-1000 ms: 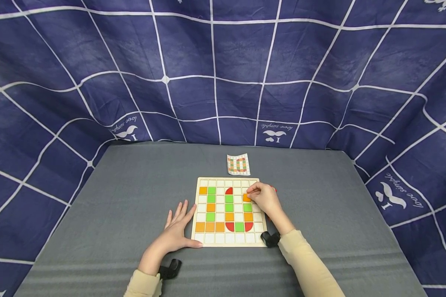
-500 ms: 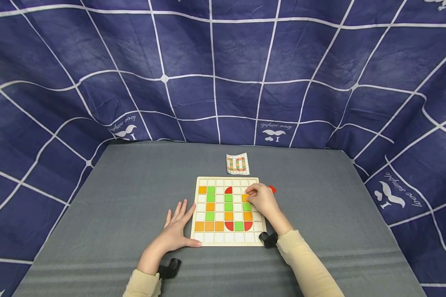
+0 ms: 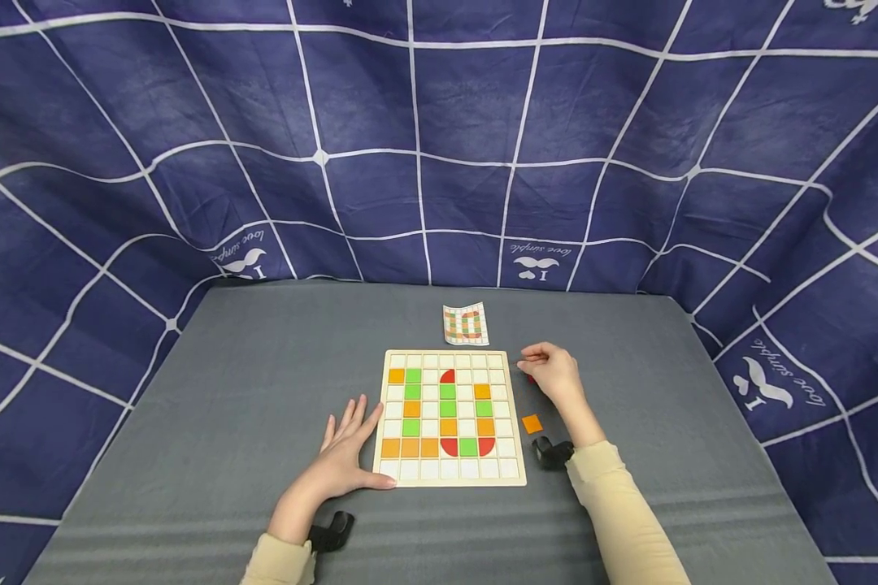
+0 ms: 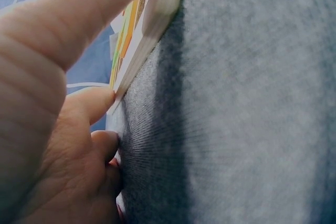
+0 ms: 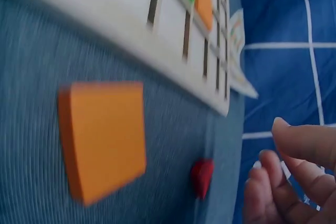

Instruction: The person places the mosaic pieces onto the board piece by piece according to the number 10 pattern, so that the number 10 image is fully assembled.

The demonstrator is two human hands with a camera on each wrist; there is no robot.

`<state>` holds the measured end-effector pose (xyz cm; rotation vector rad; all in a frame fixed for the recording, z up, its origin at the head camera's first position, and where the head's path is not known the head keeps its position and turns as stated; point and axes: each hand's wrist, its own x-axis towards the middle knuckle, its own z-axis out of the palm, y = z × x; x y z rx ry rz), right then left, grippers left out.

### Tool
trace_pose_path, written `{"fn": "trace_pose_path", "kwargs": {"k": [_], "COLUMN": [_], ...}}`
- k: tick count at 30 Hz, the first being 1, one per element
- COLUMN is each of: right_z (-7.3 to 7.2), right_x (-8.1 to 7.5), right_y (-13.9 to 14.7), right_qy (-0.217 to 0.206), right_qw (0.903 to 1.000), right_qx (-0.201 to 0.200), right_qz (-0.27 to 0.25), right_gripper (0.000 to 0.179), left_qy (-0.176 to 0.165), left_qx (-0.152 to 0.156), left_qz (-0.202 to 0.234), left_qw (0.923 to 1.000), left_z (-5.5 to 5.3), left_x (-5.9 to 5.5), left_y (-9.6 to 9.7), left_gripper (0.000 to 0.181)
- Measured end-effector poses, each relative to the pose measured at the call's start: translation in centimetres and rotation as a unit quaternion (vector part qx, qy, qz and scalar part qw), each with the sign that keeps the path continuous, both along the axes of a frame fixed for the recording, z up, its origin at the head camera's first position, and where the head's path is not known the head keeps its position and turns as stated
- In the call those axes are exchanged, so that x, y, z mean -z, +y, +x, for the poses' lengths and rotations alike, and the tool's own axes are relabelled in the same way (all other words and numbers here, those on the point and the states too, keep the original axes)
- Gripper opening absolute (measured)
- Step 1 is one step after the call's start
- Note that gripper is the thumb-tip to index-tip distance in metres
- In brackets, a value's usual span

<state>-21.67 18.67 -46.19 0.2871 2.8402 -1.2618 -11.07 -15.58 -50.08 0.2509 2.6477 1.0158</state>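
A wooden grid board [image 3: 513,469] lies flat, holding orange and green square tiles and red quarter-round pieces. My left hand [image 3: 340,463] is spread at its left side, thumb at the near left corner and fingertips along the edge; the left wrist view shows thumb [image 4: 79,19] and fingers right at the board's side. To the right of the board, my right hand [image 3: 554,375] hovers with nothing between its fingers. Beneath its fingertips a red piece [image 5: 202,177] is mostly hidden in the head view. A loose orange square tile [image 3: 532,423] lies between the board and the right wrist.
A small printed pattern card [image 3: 465,324] with slightly raised edges lies just beyond the board. Grey cloth [image 3: 300,341] covers the table. Blue curtains [image 3: 380,195] with white lines enclose the back and sides.
My right hand has let go of the orange tile in the right-hand column and moved right, off the board. This uncovers the loose orange tile. The left hand stays put.
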Motion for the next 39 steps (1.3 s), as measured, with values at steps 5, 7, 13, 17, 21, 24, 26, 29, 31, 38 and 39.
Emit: {"fn": "trace_pose_path", "kwargs": {"k": [5,7,13,17,21,24,26,29,31,38,39], "right_z": [-0.4,-0.5,-0.6,-0.6,-0.7,-0.6,-0.6,-0.5,-0.3,0.1,0.0], "right_x": [0.5,0.9,1.7,1.7,1.7,1.8,1.9,2.0,2.1,2.3,2.2], "right_y": [1.3,1.5,1.5,1.2,1.3,1.4,1.4,1.5,1.5,1.5,1.5], "right_qy": [-0.031,-0.041,-0.06,-0.069,-0.076,-0.078,-0.074,-0.066,-0.059,-0.029,-0.023], "right_qw": [0.9982,0.9972,0.9952,0.9944,0.9937,0.9934,0.9938,0.9948,0.9957,0.9987,0.9991], "right_qx": [-0.003,-0.004,0.003,0.004,-0.002,-0.004,-0.006,-0.01,-0.011,-0.004,-0.004], "right_qz": [0.051,0.063,0.077,0.08,0.082,0.084,0.083,0.077,0.07,0.041,0.035], "right_gripper": [0.029,0.031,0.032,0.031,0.03,0.029,0.028,0.026,0.025,0.022,0.022], "left_qy": [0.003,0.004,0.004,0.005,0.005,0.006,0.007,0.008,0.006,0.003,0.002], "left_qx": [-0.003,-0.003,-0.004,-0.001,0.0,0.0,-0.001,-0.001,0.0,0.0,0.0], "left_qz": [-0.002,-0.002,-0.002,-0.004,-0.003,-0.004,-0.005,-0.007,-0.007,-0.004,-0.005], "left_qw": [1.0,1.0,1.0,1.0,1.0,1.0,1.0,0.9999,1.0,1.0,1.0], "left_z": [0.0,0.0,-0.1,-0.1,-0.1,-0.1,-0.1,-0.1,-0.1,-0.1,-0.1], "left_x": [0.2,0.3,0.3,0.3,0.2,0.3,0.3,0.3,0.3,0.2,0.2], "left_y": [0.0,0.0,0.0,0.0,-0.1,-0.1,-0.1,-0.1,-0.1,-0.1,-0.1], "left_gripper": [0.126,0.126,0.126,0.126,0.125,0.125,0.125,0.125,0.125,0.124,0.124]}}
